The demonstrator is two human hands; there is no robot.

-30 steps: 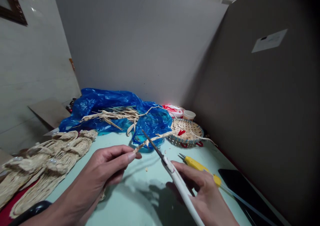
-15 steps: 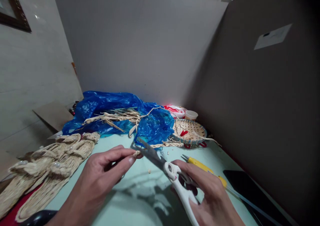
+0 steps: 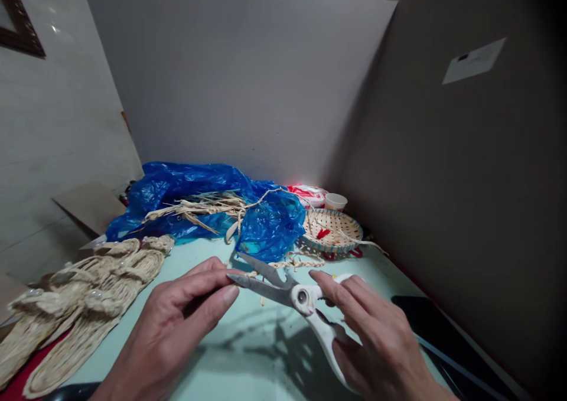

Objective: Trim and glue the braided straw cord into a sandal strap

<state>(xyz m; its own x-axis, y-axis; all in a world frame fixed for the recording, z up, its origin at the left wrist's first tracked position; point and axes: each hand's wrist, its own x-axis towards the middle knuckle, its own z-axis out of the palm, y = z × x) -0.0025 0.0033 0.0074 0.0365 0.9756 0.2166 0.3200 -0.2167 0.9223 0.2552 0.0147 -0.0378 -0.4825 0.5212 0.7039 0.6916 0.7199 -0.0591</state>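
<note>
My left hand (image 3: pixel 179 312) pinches a small piece of braided straw (image 3: pixel 251 273) between thumb and forefinger; most of it is hidden by the fingers and a blade. In my right hand (image 3: pixel 381 330) are white-handled scissors (image 3: pixel 305 299), their blades parted. The lower blade's tip reaches my left fingertips, and the straw shows between the blades. Beyond them a plaited straw length (image 3: pixel 305 261) lies on the pale green tabletop (image 3: pixel 239 354).
Woven straw sandals (image 3: pixel 97 312) lie at left. Behind are a crumpled blue plastic bag (image 3: pixel 186 179) bearing loose straw (image 3: pixel 204 205), a shallow woven basket (image 3: pixel 336 241), a small cup (image 3: pixel 335 201) and a red-and-white packet (image 3: pixel 308 194). A dark flat object (image 3: pixel 425 315) is at right. Grey panels enclose the table.
The scissors have turned flatter, and their lower blade now crosses in front of the straw at my left fingertips. My right hand now covers the yellow-handled tool.
</note>
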